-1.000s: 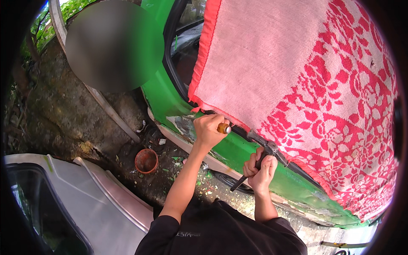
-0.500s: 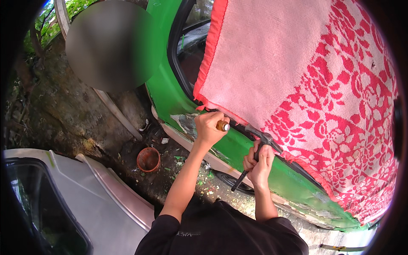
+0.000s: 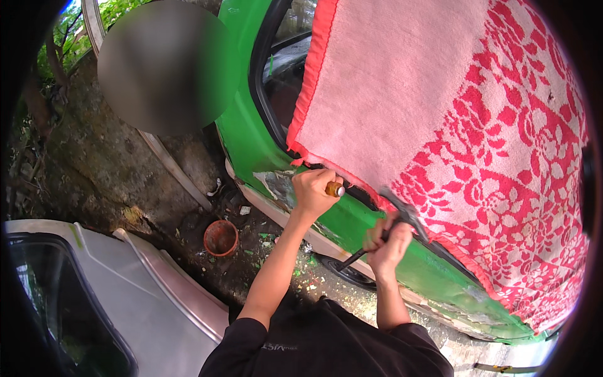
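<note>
My left hand (image 3: 310, 193) is closed in a fist around a tool with an amber-brown handle (image 3: 333, 188) capped in metal; its working end is hidden behind the hand. That fist is at the upper edge of the green car side (image 3: 342, 220), just under the blanket hem. My right hand (image 3: 386, 249) grips a hammer by its dark shaft, with the blurred hammer head (image 3: 407, 215) over the blanket edge, apart from the tool's capped end. The pink and red flowered blanket (image 3: 389, 81) drapes over the car.
A reddish-brown pot (image 3: 221, 238) stands on the debris-strewn ground. Below the car side is a dark wheel (image 3: 345, 271). A silver-grey car (image 3: 125, 276) is at the lower left. Peeling paint (image 3: 274, 185) marks the green body.
The hammer head has moved right, away from the capped handle, and my right hand has tilted with it. My left hand has shifted slightly right, still gripping its tool.
</note>
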Demonstrator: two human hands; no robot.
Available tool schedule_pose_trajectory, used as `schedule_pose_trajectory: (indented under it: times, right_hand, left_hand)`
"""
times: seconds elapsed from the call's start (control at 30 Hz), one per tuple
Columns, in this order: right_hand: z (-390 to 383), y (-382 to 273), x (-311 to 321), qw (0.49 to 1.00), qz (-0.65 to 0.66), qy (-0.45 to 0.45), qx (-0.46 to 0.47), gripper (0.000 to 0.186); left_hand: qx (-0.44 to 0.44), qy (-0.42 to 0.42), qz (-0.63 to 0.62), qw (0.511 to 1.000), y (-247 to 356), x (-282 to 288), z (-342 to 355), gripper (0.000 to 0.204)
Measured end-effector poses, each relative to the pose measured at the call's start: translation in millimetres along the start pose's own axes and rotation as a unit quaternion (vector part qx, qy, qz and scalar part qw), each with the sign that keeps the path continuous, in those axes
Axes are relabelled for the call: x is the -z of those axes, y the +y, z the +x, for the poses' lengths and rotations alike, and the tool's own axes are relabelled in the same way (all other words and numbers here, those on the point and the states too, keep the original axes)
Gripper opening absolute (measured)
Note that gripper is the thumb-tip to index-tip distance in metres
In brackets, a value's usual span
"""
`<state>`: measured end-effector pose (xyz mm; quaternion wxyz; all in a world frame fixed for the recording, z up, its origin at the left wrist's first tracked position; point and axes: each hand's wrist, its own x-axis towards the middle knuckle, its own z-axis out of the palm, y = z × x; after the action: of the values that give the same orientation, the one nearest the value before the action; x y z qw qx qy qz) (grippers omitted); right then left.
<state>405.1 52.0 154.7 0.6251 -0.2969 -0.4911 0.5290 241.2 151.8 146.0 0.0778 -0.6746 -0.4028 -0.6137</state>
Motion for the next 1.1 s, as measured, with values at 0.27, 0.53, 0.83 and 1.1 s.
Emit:
schedule_pose_trajectory:
  times: [0.27,0.53,0.83,1.1]
  right_hand:
    - [-15.2,-25.0,16.6,0.999,0.043,-0.023,-0.003,0.047]
    - [-17.1,10.1,13.6,0.987,-0.080,-0.056,-0.126,0.044]
    - [-9.9,-27.8,11.1,0.998,0.049,-0.028,0.018,0.045]
    - [-19.4,-10.7,-0.8,0.996,0.069,-0.029,-0.040,0.044]
  left_hand:
    - [0.006,-0.023,-0.011,1.000,-2.8,13.9,-2.4,0.031]
    - [0.072,-0.047,0.029,0.996,-20.9,15.6,-15.0,0.031]
    - [0.013,-0.024,0.029,0.999,-11.0,38.7,-23.7,0.028]
    - [-0.039,-0.036,-0.042,0.998,10.7,20.8,-7.0,0.025]
